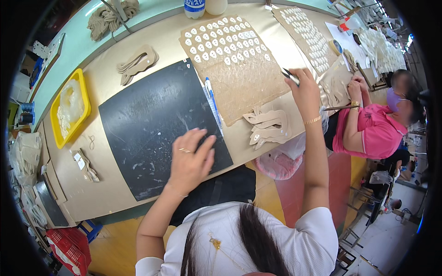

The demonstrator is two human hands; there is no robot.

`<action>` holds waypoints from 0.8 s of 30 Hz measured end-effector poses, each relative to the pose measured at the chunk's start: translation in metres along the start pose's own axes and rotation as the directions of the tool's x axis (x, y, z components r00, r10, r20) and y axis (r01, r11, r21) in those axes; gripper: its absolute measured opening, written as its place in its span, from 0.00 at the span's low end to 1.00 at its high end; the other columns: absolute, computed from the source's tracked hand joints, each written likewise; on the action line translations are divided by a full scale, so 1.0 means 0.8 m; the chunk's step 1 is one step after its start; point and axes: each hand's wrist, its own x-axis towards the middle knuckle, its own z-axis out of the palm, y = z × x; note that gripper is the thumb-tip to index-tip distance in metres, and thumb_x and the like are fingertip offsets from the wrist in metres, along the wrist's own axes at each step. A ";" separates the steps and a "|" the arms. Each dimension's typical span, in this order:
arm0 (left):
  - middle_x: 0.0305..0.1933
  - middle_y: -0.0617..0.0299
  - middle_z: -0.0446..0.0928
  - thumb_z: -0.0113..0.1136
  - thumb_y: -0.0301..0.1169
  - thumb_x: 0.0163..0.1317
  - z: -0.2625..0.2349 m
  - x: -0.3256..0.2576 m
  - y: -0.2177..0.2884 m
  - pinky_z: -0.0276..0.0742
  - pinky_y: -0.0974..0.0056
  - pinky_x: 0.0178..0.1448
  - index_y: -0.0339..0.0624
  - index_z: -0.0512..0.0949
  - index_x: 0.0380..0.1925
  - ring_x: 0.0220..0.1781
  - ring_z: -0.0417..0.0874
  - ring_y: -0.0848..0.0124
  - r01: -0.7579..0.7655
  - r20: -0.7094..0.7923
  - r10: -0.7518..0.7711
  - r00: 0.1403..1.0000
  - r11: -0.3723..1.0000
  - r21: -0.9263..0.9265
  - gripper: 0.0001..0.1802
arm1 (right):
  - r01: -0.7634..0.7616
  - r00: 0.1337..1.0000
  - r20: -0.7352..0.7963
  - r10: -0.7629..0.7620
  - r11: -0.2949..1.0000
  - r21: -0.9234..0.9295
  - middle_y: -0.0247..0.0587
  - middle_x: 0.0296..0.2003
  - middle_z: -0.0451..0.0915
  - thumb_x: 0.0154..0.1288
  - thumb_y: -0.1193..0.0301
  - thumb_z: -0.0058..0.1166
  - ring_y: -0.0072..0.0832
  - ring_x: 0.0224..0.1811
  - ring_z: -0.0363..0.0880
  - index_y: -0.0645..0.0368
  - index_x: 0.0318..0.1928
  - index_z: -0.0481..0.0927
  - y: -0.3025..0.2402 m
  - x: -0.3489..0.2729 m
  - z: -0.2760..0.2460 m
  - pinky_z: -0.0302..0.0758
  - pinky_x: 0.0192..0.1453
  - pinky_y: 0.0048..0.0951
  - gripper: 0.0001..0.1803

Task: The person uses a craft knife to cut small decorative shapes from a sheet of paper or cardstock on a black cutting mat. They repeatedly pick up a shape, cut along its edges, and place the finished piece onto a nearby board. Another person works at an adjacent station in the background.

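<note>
My right hand is raised over the right side of the table, its fingers closed around a small dark-tipped tool that looks like tweezers. Below it lies a brown sheet with rows of small white oval pieces on its far part. My left hand hovers over or rests on the near right part of a black mat; its fingers are spread and nothing shows in them. A tiny white piece lies on the mat. Beside the right forearm is a stack of beige loop-shaped cutouts.
A blue-and-white pen lies along the mat's right edge. At left stands a yellow basket with a plastic bag. More beige cutouts lie beyond the mat. At right, a person in pink works by a second sheet of pieces.
</note>
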 end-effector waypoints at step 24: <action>0.60 0.54 0.78 0.66 0.32 0.59 0.072 0.036 0.013 0.65 0.51 0.70 0.42 0.82 0.48 0.66 0.75 0.58 -0.146 0.136 0.142 0.980 0.989 0.016 0.16 | 0.732 0.673 0.552 -0.492 0.548 -0.404 0.32 0.31 0.83 0.62 0.75 0.56 0.28 0.31 0.85 0.48 0.23 0.84 -0.010 0.152 0.054 0.73 0.56 0.40 0.11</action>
